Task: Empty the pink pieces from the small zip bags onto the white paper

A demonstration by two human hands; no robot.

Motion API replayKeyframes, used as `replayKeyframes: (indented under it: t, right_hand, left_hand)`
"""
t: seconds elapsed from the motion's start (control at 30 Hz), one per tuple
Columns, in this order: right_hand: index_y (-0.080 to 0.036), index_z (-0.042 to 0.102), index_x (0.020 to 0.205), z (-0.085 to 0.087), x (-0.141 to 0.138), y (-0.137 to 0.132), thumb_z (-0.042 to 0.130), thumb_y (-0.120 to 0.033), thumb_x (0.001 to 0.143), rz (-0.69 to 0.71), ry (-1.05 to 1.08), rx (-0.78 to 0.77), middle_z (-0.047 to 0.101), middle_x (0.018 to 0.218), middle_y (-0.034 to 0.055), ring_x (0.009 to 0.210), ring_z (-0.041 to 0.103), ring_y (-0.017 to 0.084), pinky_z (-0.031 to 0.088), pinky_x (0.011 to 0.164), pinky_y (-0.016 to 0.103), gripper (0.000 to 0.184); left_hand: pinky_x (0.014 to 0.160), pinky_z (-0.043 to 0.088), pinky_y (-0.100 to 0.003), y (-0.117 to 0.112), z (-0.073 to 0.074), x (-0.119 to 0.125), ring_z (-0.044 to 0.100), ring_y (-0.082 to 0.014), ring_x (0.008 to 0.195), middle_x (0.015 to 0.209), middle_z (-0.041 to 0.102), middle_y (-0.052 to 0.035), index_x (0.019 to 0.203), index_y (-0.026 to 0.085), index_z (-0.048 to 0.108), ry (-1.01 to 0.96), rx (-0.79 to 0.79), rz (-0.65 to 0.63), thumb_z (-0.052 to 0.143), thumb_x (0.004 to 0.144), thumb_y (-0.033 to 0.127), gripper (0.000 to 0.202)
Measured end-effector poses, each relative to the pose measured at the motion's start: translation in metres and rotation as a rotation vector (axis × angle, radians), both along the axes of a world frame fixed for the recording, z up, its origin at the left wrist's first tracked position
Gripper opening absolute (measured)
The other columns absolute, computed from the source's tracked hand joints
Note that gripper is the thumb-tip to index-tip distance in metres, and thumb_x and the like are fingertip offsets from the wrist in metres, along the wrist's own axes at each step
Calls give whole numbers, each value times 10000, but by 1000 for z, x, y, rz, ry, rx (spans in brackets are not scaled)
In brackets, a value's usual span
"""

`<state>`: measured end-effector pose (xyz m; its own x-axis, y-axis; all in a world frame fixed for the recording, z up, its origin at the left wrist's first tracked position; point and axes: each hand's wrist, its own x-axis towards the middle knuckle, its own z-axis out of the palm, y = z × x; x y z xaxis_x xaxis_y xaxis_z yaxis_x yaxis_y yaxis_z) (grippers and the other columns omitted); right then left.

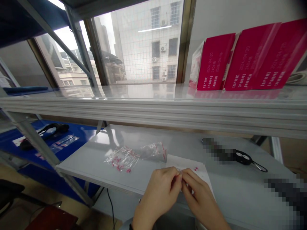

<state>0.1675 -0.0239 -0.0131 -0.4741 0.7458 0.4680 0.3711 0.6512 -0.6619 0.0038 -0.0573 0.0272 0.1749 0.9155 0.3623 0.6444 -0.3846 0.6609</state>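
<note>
Both hands work at the lower centre of the frame, above the near edge of the grey tabletop (96,153). The left hand (159,191) and right hand (199,195) meet fingertip to fingertip, fingers narrow and pinched on a small clear item (180,173) (too small to identify). The item sits over a white paper sheet (192,163) carrying a few pink beads (196,168). A clear bag of pink parts (122,158) lies to the left, a second clear bag (154,150) beside it. A black key fob (242,157) lies at the right.
</note>
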Motion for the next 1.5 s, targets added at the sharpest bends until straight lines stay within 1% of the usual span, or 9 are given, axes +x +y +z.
replayKeyframes:
  t: [0.17, 0.4, 0.6, 0.73, 0.87, 0.93, 1.03, 1.23, 1.5]
  right_hand:
    - [-208, 662, 816, -4, -3, 4, 451, -228, 989, -35, 39, -18, 632, 799, 41, 736, 613, 184, 478, 665, 283, 273]
    - [-201, 733, 1169, -15, 10, 17, 668, -435, 869, -310, 428, -295, 733, 991, 100, 682, 633, 189, 501, 565, 267, 385]
    - [-201, 711, 1236, -13, 5, 12, 763, -482, 813, -250, 749, -577, 645, 698, 15, 556, 510, 132, 423, 490, 227, 510]
    - [-191, 685, 1288, -13, -15, 0, 765, -492, 817, -117, 739, -687, 505, 556, -52, 436, 354, 78, 270, 403, 197, 565]
    - [-159, 645, 1346, -12, -32, -8, 741, -519, 819, -48, 703, -795, 478, 502, -67, 388, 302, 63, 224, 384, 198, 645]
    - [-138, 637, 1353, -12, -37, -11, 731, -514, 817, -34, 678, -827, 464, 471, -73, 375, 288, 62, 210, 378, 197, 661]
    - [-132, 641, 1348, -10, -38, -11, 715, -474, 826, -42, 635, -838, 466, 467, -71, 376, 308, 66, 210, 377, 194, 629]
    - [-155, 670, 1304, -8, -35, -9, 753, -426, 805, -44, 757, -949, 432, 497, -82, 408, 264, 54, 192, 388, 182, 574]
    - [-153, 760, 1109, -16, -51, -13, 835, -437, 739, -25, 911, -1017, 471, 552, -59, 454, 226, 37, 177, 437, 181, 472]
  left_hand:
    - [643, 352, -260, 1, 0, 4, 557, -146, 693, 739, 606, 6, 768, 198, 529, -72, -14, -13, 486, 991, 207, 226]
    - [580, 332, -267, 0, -4, 3, 513, -141, 598, 633, 578, 6, 741, 176, 647, -256, -268, -142, 470, 1022, 401, 402]
    - [735, 480, -274, 10, -21, 33, 631, -164, 787, 952, 700, -68, 1227, 184, 665, -910, -354, -281, 646, 936, 417, 373]
    - [461, 411, -203, 16, -27, 55, 600, -122, 617, 1017, 690, -79, 1255, 186, 620, -1357, -375, -113, 662, 913, 482, 454]
    - [583, 504, -212, 18, -26, 58, 682, -169, 773, 1012, 711, -97, 1112, 161, 640, -1730, -358, 122, 740, 857, 443, 393]
    - [566, 510, -235, 20, -25, 54, 665, -159, 661, 895, 710, -76, 1025, 148, 656, -1829, -418, 205, 741, 846, 440, 354]
    - [517, 502, -267, 25, -27, 42, 629, -155, 555, 821, 691, -80, 900, 107, 677, -1936, -510, 254, 652, 895, 445, 339]
    - [680, 558, -263, 31, -18, 24, 692, -165, 723, 867, 719, -94, 895, 107, 684, -2048, -343, 348, 601, 915, 153, 97]
    - [702, 583, -275, 27, -17, 32, 713, -191, 850, 1079, 729, -123, 1049, 134, 696, -2031, -413, 373, 657, 926, 302, 212]
